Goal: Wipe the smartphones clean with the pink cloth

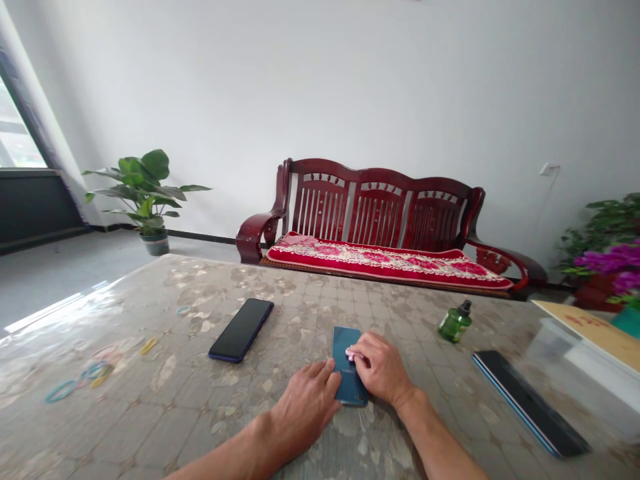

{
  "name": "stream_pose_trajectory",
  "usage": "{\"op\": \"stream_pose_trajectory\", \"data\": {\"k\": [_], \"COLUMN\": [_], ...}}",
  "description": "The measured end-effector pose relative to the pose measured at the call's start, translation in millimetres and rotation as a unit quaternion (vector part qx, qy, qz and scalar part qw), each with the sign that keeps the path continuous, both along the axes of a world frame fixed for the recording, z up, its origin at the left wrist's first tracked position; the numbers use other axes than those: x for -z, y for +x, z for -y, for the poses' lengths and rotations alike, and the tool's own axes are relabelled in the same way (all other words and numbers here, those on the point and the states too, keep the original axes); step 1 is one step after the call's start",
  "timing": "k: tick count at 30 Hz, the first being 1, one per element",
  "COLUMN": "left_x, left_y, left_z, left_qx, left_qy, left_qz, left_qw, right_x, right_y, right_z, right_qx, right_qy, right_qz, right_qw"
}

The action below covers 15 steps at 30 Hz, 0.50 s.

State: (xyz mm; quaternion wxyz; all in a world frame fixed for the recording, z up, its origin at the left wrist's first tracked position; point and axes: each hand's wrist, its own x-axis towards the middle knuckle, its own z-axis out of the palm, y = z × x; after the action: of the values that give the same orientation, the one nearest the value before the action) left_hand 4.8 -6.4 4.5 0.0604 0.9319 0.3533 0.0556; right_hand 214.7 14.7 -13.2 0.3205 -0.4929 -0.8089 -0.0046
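A blue smartphone (346, 338) lies back side up on the table, its small camera at the near right corner. My left hand (309, 395) rests palm down at its left side, fingers stretched out and fingertips touching the phone's edge. Closed over the phone's right half, my right hand (381, 367) pinches a small pinkish-white cloth (351, 354) against the blue back. Most of the cloth is hidden by the fingers.
A black phone (242, 331) lies left of my hands, another phone (530, 402) at the right. Near it stand a green spray bottle (455, 323) and a clear plastic box (575, 360). Coloured rubber bands (93, 373) lie far left on the table (210, 413). Behind is a wooden bench (380, 207).
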Motion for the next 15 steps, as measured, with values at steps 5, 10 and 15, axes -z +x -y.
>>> {"op": "stream_pose_trajectory", "data": {"k": [5,10,15], "left_x": [-0.7,3.2,7.4], "left_y": [0.1,-0.3,-0.2], "left_z": [1.5,0.0,-1.0], "left_qx": [0.001,0.002,0.004], "left_qy": [0.000,0.006,0.010], "left_qz": [0.005,0.007,0.011], "left_qw": [1.000,1.000,1.000], "right_x": [-2.0,0.1,0.2], "right_y": [-6.3,-1.9,-1.8], "right_z": [3.9,0.0,0.1], "right_qx": [-0.038,-0.004,-0.025], "right_qy": [-0.007,-0.006,-0.002], "right_qz": [0.003,-0.014,-0.016], "right_qw": [0.999,1.000,1.000]}}
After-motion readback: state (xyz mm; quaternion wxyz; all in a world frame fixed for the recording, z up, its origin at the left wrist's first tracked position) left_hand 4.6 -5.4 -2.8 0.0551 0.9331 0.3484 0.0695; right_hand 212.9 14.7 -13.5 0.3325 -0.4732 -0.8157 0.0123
